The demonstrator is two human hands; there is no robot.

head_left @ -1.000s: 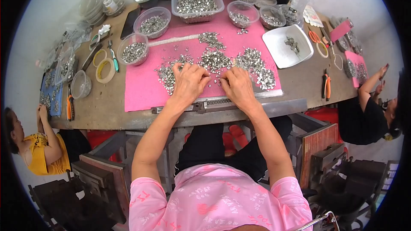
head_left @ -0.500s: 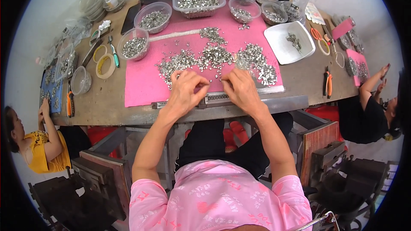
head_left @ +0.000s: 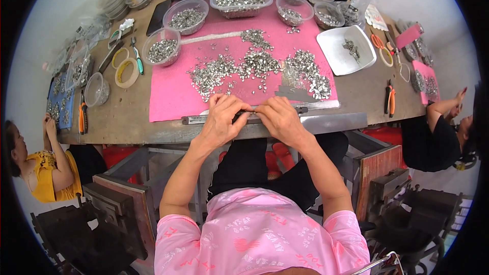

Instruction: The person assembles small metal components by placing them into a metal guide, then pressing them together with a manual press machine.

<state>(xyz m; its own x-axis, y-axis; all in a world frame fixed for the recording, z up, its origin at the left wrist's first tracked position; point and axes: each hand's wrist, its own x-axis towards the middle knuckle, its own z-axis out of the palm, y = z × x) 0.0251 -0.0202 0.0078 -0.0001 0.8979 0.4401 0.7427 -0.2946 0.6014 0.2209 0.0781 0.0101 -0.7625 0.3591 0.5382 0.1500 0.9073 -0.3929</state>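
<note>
My left hand (head_left: 224,116) and my right hand (head_left: 279,118) meet over a narrow metal bar fixture (head_left: 192,120) at the table's front edge. The fingers of both are bent and pinched at its middle; whatever lies between the fingertips is too small or hidden. The hands cover most of the fixture. Just beyond them, on a pink mat (head_left: 165,99), lie a left pile (head_left: 211,75), a middle pile (head_left: 259,65) and a right pile (head_left: 306,74) of small shiny metal pieces. A flat grey plate (head_left: 295,93) lies beside my right hand's fingers.
Clear tubs (head_left: 162,53) and a large square tub (head_left: 239,0) hold metal pieces. A white tray (head_left: 346,53) stands right, near orange-handled pliers (head_left: 389,99). Tape rolls (head_left: 126,75) lie left. A steel strip (head_left: 333,121) lines the front edge. People work at both sides.
My hands were apart above the fixture; now their fingertips have come together on it. The grey plate beside my right hand shows more fully. The whole view has shifted slightly.
</note>
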